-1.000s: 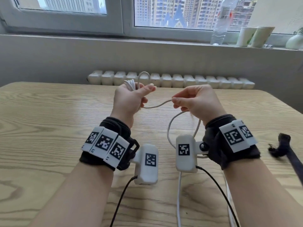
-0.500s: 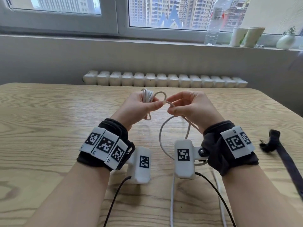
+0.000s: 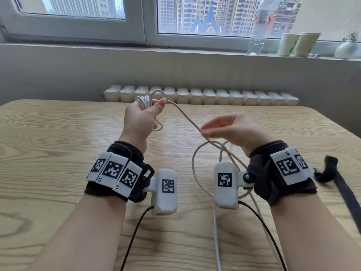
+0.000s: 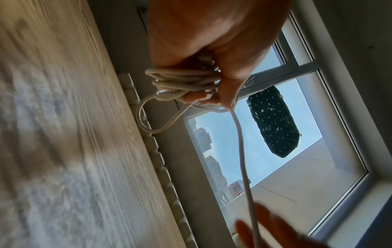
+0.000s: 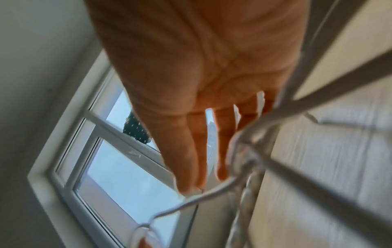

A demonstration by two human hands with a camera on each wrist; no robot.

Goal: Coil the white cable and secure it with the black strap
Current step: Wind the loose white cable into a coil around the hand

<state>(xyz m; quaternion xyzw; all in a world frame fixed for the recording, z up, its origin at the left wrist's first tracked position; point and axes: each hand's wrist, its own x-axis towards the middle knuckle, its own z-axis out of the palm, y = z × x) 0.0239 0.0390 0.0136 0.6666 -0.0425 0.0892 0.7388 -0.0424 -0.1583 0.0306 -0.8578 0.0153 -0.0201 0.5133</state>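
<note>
My left hand [image 3: 150, 108] is raised above the wooden table [image 3: 48, 153] and grips a bundle of several loops of the white cable [image 3: 143, 100], thumb pressed over it; the left wrist view shows the loops [image 4: 184, 78] clamped in the curled fingers [image 4: 212, 94]. From the thumb a free length of cable [image 3: 187, 118] slants down to my right hand [image 3: 207, 130], which is blurred with its fingers straight [image 5: 201, 167], the cable brushing the fingertips. More slack cable [image 3: 195, 173] loops on the table between my wrists. The black strap [image 3: 340, 184] lies on the table right of my right wrist.
A white radiator [image 3: 214, 96] runs behind the table's far edge. On the windowsill stand a water bottle [image 3: 257, 36], two cups [image 3: 298, 44] and a small vase [image 3: 345, 49]. Black camera leads trail from both wrists toward me.
The hands, close together half a second ago, have parted. My right hand released its pinch and moved down and right along the cable; my left hand lifted the coil.
</note>
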